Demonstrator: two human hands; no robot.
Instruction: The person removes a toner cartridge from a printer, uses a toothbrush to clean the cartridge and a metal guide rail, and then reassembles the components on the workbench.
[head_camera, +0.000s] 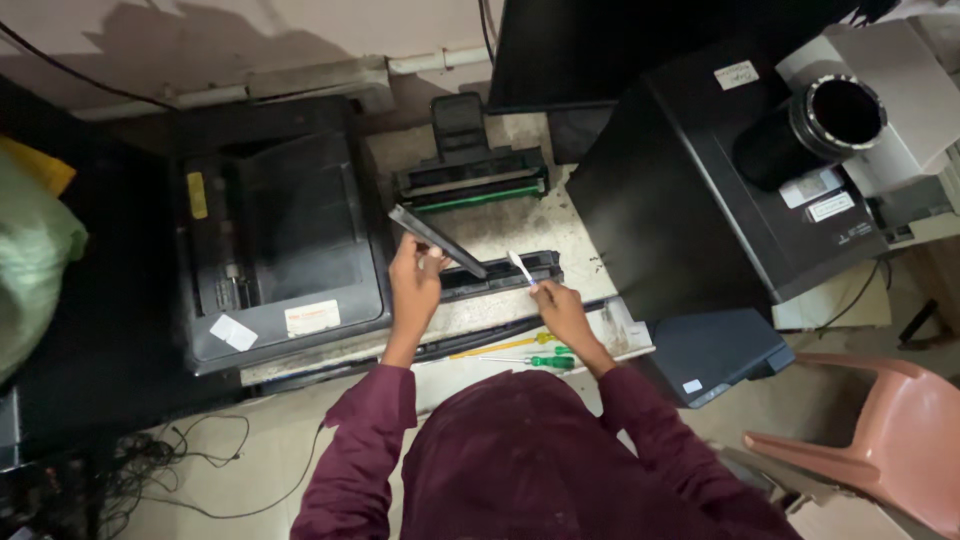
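Observation:
My left hand (415, 282) holds up a long, narrow dark strip (437, 241), tilted from upper left to lower right. Under it a black toner cartridge (510, 273) lies across the worn bench top (520, 220). My right hand (560, 308) grips a small white brush (521, 268) with its tip over the cartridge's right part. A second cartridge unit (470, 180) with a green stripe lies further back. Both arms wear dark maroon sleeves.
An open black printer (275, 235) stands to the left. A large black box (700, 180) with a black cylinder (820, 125) on it fills the right. A green screwdriver (540, 361) and a yellow one (500, 346) lie by the bench's front edge. A pink plastic chair (880, 440) is at lower right; cables lie on the floor (180, 460).

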